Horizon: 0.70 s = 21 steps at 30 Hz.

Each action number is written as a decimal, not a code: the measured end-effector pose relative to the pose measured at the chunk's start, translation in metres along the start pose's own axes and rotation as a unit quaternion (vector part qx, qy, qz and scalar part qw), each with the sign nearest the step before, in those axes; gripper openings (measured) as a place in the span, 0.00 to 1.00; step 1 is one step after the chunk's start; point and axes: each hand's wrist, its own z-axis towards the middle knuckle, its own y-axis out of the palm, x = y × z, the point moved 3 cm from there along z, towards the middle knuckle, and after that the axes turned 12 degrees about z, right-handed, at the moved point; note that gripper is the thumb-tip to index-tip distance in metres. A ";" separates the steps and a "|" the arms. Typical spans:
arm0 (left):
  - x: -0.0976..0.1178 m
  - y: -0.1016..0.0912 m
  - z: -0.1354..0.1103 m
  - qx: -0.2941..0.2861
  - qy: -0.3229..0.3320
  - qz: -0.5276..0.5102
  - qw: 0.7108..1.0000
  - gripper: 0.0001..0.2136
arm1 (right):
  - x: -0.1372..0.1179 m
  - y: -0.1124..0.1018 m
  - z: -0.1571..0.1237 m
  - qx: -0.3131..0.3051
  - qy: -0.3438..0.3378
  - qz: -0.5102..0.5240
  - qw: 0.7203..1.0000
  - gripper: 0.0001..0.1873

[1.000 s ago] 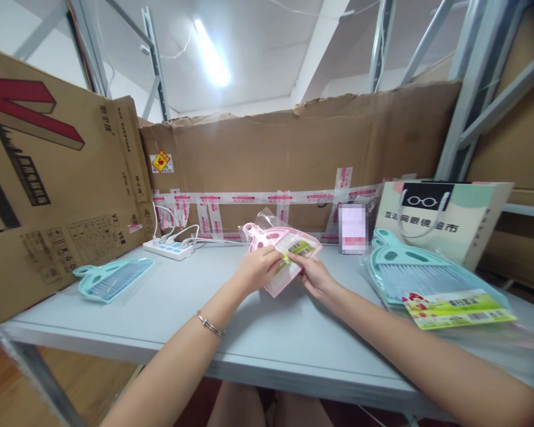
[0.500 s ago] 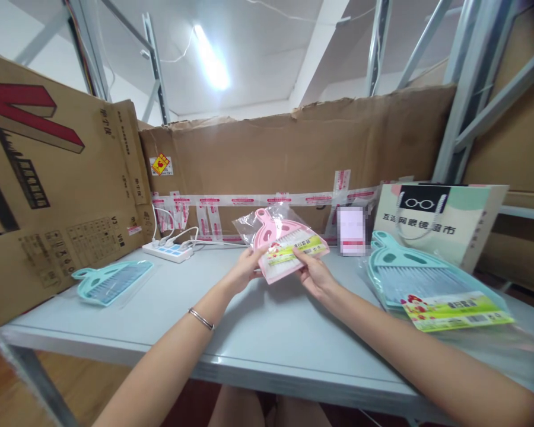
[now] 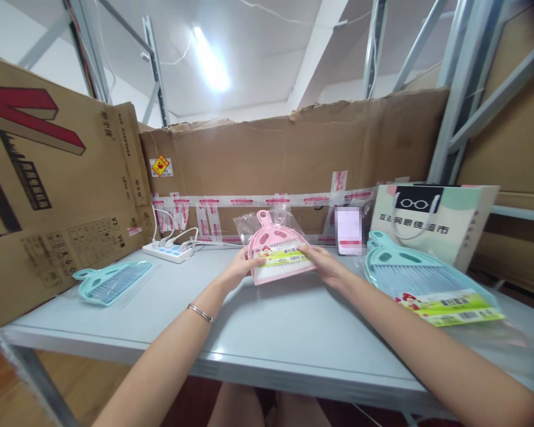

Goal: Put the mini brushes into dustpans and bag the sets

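Observation:
Between my hands is a pink dustpan and brush set [image 3: 278, 239] in a clear plastic bag, its handle pointing away from me. A green and yellow printed label [image 3: 282, 255] runs across its middle. My left hand [image 3: 240, 267] grips the left side, thumb on top. On the right edge, my right hand [image 3: 319, 261] is closed around the set, thumb over the label. The fingers beneath are hidden. To the right lies a bagged teal dustpan and brush set [image 3: 420, 276] with a similar label. Another teal dustpan and brush set [image 3: 113, 281] rests at the table's left.
A white power strip [image 3: 167, 251] with plugged-in cords sits at the back left. A large cardboard box [image 3: 258, 154] lines the back, and another carton [image 3: 57, 196] stands left. A paper bag [image 3: 445, 219] and a blurred upright card [image 3: 349, 230] stand at the back right of the grey table [image 3: 249, 332].
The pink set has turned from a slant to nearly straight, its label now more level. Both hands have shifted with it, the right one moving slightly up. The view has swung slightly.

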 end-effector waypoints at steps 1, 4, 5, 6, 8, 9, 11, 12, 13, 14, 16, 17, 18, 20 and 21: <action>-0.001 -0.002 0.001 0.002 -0.013 0.003 1.000 0.27 | 0.001 0.003 0.000 -0.043 0.031 0.013 0.999 0.13; -0.006 -0.005 0.001 0.028 -0.092 0.016 0.995 0.23 | 0.006 0.007 -0.002 -0.039 0.088 0.023 0.995 0.06; -0.006 -0.005 0.001 0.041 -0.119 0.016 0.992 0.21 | 0.008 0.007 -0.002 -0.021 0.097 0.024 0.995 0.05; -0.006 -0.005 0.000 0.053 -0.139 0.010 0.989 0.19 | 0.010 0.007 -0.003 -0.005 0.106 0.025 0.994 0.05; -0.004 -0.004 -0.002 0.062 -0.152 -0.013 0.986 0.16 | 0.014 0.007 -0.005 0.008 0.124 0.032 0.992 0.06; -0.001 -0.003 -0.003 0.054 -0.147 -0.029 0.987 0.15 | 0.014 0.007 -0.006 0.009 0.131 0.036 0.991 0.06; 0.004 -0.002 -0.005 0.027 -0.131 -0.059 0.989 0.14 | 0.012 0.007 -0.009 0.004 0.141 0.046 0.989 0.06; 0.006 -0.002 -0.006 0.011 -0.124 -0.070 0.990 0.13 | 0.011 0.008 -0.010 -0.003 0.145 0.053 0.988 0.07; 0.008 -0.003 -0.007 -0.001 -0.115 -0.080 0.990 0.14 | 0.008 0.009 -0.012 -0.014 0.148 0.060 0.987 0.07; 0.009 -0.005 -0.008 -0.012 -0.108 -0.090 0.990 0.14 | 0.006 0.010 -0.013 -0.029 0.152 0.070 0.986 0.08; 0.009 -0.008 -0.008 -0.027 -0.096 -0.104 0.990 0.13 | 0.002 0.012 -0.015 -0.066 0.159 0.086 0.981 0.10; 0.009 -0.010 -0.007 -0.023 -0.093 -0.106 0.990 0.13 | 0.001 0.013 -0.015 -0.080 0.159 0.089 0.980 0.11; 0.008 -0.012 -0.007 -0.013 -0.092 -0.106 0.990 0.13 | 0.000 0.014 -0.015 -0.088 0.154 0.087 0.980 0.12; 0.005 -0.014 -0.005 0.021 -0.100 -0.097 0.990 0.11 | 0.001 0.013 -0.013 -0.080 0.130 0.069 0.986 0.13; 0.004 -0.014 -0.005 0.039 -0.106 -0.090 0.990 0.10 | 0.003 0.012 -0.012 -0.064 0.113 0.058 0.990 0.12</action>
